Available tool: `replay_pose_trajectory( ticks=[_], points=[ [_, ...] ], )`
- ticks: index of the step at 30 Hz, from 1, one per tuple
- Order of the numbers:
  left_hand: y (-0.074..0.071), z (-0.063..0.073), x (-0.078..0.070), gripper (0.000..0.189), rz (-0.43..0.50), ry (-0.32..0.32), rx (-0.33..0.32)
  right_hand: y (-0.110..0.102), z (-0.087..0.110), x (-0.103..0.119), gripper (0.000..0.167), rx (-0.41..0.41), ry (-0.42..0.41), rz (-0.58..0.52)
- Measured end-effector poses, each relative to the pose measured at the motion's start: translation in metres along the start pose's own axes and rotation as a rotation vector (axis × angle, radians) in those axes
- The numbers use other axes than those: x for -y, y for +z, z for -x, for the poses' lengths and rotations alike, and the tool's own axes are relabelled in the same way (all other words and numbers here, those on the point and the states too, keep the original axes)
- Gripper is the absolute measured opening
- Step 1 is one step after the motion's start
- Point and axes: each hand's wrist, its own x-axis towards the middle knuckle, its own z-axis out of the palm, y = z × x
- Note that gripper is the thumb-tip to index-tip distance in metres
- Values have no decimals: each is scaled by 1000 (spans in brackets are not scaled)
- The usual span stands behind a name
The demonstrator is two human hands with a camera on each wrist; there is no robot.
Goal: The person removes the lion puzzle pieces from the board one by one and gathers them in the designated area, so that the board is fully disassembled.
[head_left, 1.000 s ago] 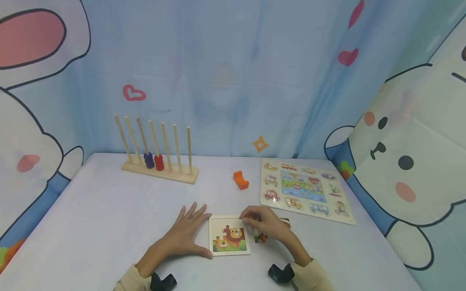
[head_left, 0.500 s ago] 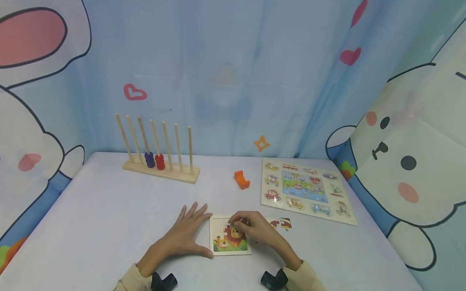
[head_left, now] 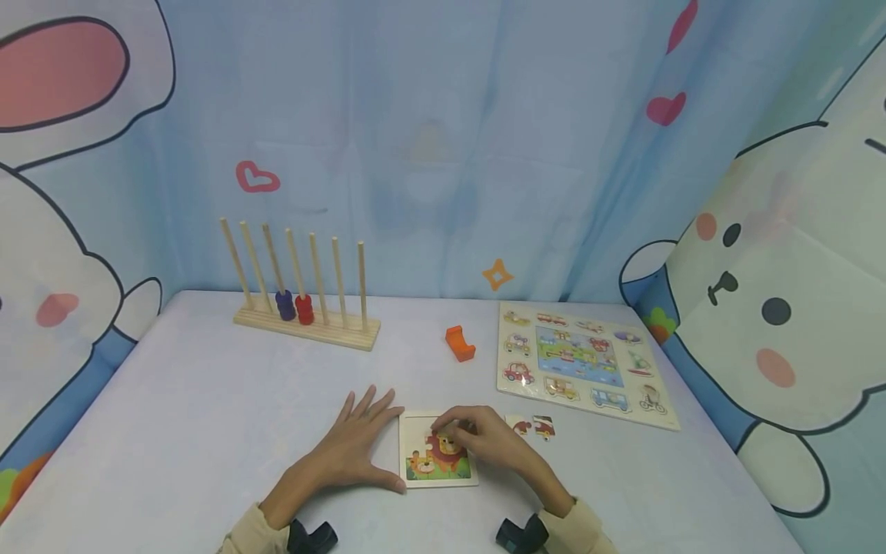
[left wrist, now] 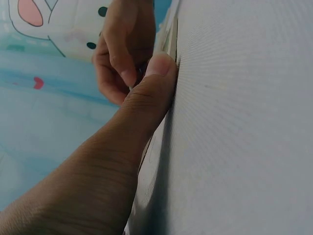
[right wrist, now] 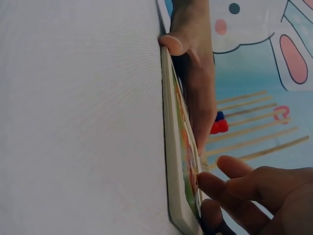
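Note:
A small square wooden puzzle board (head_left: pixel 443 484) with a pale frame lies on the table, with lion picture pieces (head_left: pixel 420 465) fitted along its bottom and right. My left hand (head_left: pixel 353 450) is spread flat at its left side, fingertips by the top left corner and thumb (left wrist: pixel 159 66) at the bottom left corner. Over the upper part of the board my right hand (head_left: pixel 484 437) bends its fingers and thumb in a pinch on a puzzle piece, mostly hidden by the fingers. Its fingertips (right wrist: pixel 205 181) are right at the picture surface in the right wrist view.
Two loose puzzle pieces (head_left: pixel 543 427) lie right of the board. Behind them is a large vehicle puzzle (head_left: pixel 587 408). An orange curved block (head_left: pixel 460 344) and a wooden peg rack (head_left: pixel 332 332) with blue and red beads stand farther back, before a printed curtain (head_left: pixel 429 115).
My right hand has moved left from the board's right edge to over its upper part, uncovering the loose pieces at right. Over the last half second it barely shifts. My left hand stays in place.

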Motion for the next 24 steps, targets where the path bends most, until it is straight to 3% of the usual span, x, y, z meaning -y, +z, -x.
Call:
replay_pose_trajectory(
  ticks=[6,13,24],
  points=[
    [-1,0,0,113,0,-4,2,-1,1,-1,25,24,-31,-18],
    [-3,2,-1,114,7,8,7,-1,1,-1,37,73,-156,-18],
    [-1,1,-1,112,4,9,-1,0,1,-7,36,24,-167,-48]
  ],
)
